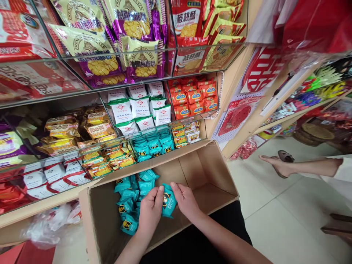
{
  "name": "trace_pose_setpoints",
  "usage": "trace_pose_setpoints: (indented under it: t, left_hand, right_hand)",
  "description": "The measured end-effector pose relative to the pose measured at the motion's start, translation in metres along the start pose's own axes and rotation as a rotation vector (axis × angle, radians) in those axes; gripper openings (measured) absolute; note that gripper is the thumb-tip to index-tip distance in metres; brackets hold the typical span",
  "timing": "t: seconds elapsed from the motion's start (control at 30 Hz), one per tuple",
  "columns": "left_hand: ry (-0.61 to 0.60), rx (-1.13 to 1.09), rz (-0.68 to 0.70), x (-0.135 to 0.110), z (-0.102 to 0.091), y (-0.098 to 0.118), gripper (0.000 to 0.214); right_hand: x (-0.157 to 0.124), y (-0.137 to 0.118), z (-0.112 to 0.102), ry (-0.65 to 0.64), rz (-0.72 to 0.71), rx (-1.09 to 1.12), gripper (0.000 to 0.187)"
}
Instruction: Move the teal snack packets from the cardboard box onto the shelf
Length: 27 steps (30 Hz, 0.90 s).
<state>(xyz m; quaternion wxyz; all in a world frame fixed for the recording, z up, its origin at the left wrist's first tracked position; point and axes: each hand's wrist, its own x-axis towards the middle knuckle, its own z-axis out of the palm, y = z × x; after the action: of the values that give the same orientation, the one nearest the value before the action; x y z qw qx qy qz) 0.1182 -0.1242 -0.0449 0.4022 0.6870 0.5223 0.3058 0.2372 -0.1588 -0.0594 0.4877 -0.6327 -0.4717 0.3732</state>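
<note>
Cardboard box (217,179) on lap; glass snack shelves (115,146); tiled floor (286,216).

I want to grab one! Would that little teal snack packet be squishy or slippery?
The small teal foil snack packet looks glossy, so probably slippery. It seems light: left hand and right hand pinch it by fingertips. Probably crinkly rather than stiff.

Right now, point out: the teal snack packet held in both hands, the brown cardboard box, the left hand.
teal snack packet (168,201), head view, its printed front.
brown cardboard box (217,172), head view, inner right wall.
left hand (150,212), head view, back of hand.
</note>
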Motion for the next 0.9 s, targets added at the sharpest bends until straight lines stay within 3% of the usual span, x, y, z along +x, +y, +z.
trace_pose_setpoints:
  t: [0.2, 0.37, 0.43, 0.57, 0.9]
  left_hand:
    - [-0.024, 0.111, 0.061, 0.002, -0.012, 0.008, 0.036]
    - [0.183, -0.179, -0.150, -0.005, -0.002, 0.015, 0.034]
    - [0.220, -0.222, -0.195, -0.006, 0.002, 0.013, 0.033]
    - [0.218, -0.110, -0.075, 0.000, -0.001, 0.010, 0.030]
    - [0.233, 0.076, 0.006, 0.006, -0.015, 0.013, 0.030]
  right_hand:
    - [-0.004, 0.003, -0.001, -0.039, -0.060, -0.024, 0.040]
    - [-0.002, -0.003, 0.004, 0.153, -0.019, 0.005, 0.039]
    - [0.001, -0.008, 0.002, 0.141, -0.029, 0.033, 0.037]
    - [0.008, -0.018, -0.006, 0.037, -0.041, 0.090, 0.037]
    - [0.011, -0.022, -0.006, 0.115, -0.133, -0.200, 0.034]
